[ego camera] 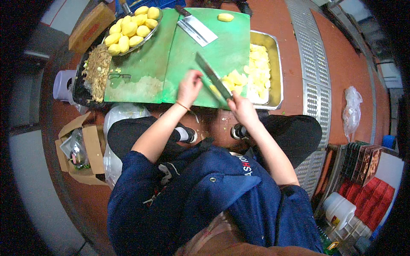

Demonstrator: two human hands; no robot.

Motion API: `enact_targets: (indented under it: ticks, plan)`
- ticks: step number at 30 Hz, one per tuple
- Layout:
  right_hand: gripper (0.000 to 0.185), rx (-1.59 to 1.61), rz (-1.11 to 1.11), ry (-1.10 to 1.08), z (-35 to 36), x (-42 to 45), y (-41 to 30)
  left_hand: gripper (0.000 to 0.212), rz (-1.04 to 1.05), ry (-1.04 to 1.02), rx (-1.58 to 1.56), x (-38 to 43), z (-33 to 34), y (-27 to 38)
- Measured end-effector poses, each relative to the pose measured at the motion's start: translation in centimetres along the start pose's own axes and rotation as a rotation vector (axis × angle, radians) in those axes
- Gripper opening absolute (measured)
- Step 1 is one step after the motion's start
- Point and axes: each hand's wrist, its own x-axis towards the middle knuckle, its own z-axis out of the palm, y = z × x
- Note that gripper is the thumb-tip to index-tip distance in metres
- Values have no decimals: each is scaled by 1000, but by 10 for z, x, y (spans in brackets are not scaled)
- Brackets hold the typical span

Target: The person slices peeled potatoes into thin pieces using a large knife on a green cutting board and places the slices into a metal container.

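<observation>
My right hand grips the handle of a cleaver, its blade blurred and tilted over the green cutting board. Close to the blade's far left side is my left hand, fingers curled; whether anything is between them cannot be told. Sliced peeled potato lies in a heap on the board, just beyond the cleaver. Right of the board, a metal tray holds many more potato slices. A second cleaver rests flat near the far edge, left of a whole peeled potato.
A bowl of whole peeled potatoes stands at the far left, with a pile of peelings nearer. Dark-framed glasses lie on the board. An open cardboard box sits on the floor, left. A metal drain grate runs along the right.
</observation>
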Motion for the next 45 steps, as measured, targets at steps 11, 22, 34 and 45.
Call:
enact_targets:
  ticks: [11,22,34,45]
  plan:
    - [26,24,168,248,-21,19,86,20,-14,83,-51,15,2,1]
    - [37,-205,216,360,-71,-16,52,111,409,-169,603,36,89,129]
    - [33,-182,-31,238,-53,-28,42,95,360,-479,696,89,165,153]
    - [39,226,289,433,-20,51,92,115,95,-809,891,-8,30,57]
